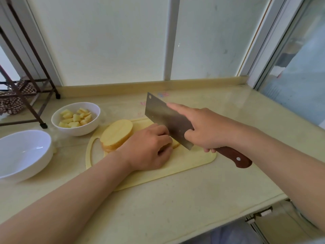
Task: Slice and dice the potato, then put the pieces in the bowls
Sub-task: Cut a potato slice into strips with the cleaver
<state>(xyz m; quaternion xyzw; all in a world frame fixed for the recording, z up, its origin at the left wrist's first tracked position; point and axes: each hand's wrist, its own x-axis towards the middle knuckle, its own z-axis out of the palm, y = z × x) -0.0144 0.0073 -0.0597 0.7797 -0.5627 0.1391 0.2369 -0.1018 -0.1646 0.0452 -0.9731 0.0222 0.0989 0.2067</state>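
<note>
Gripping the cleaver (167, 118) in my right hand (202, 131), I hold a potato slice (175, 144) on the board (184, 161) under my curled left hand (149, 148).

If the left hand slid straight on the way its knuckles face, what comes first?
The cleaver: its blade seems right at the knuckles of the left hand, which pins potato; depth unclear.

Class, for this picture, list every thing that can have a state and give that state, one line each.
Small bowl: holds potato cubes.
Large bowl: empty.
Potato slices: stacked on cutting board, not diced.
Potato piece: held down by left hand.
Cleaver: gripped by right hand, blade at potato piece.
</note>
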